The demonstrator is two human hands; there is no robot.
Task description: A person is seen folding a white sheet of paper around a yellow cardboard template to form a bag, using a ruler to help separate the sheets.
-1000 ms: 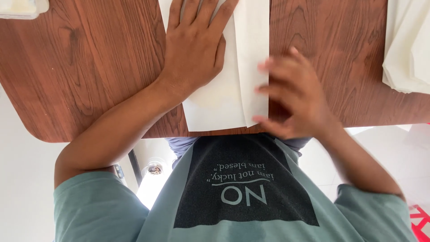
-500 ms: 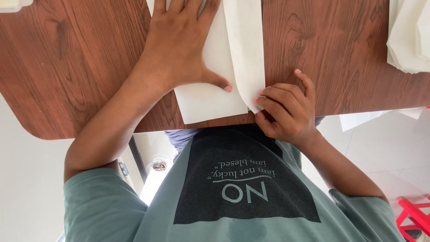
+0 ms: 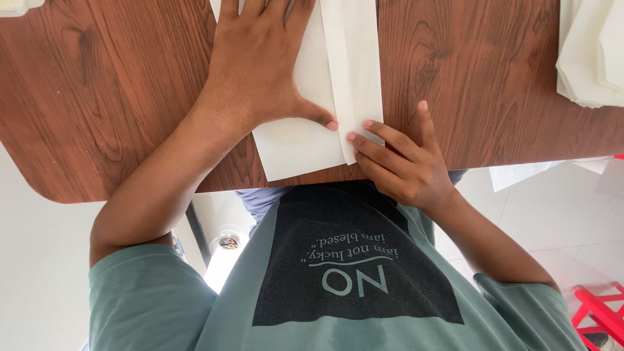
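One sheet of cream paper (image 3: pixel 305 146) lies on the wooden table (image 3: pixel 117 97), its near edge almost flush with the table's rim, right in front of the person's chest. A long narrow flap (image 3: pixel 351 58) is folded over along the sheet's right side, running away from the person and out of the top of the view.

The left hand (image 3: pixel 260 71) lies flat on the paper, fingers spread and open, grasping nothing, thumb stretched toward the fold. The right hand (image 3: pixel 403 162) is loosely curled, its fingertips pressing the near end of the flap, not clamped round anything.

Half a second ago the right hand sat lower, bunched at the sheet's near corner by the table edge; now its fingers have crept up onto the flap, and the left thumb has slid across to meet them (the two nearly touch). That reads as the crease being pressed down along its length, the fold already made.

The far end of the sheet and the left fingertips are cut off at the top. A heap of pale sheets (image 3: pixel 595 55) at the right is only partly in view, and more pale paper (image 3: pixel 16 5) barely shows at the top left corner.
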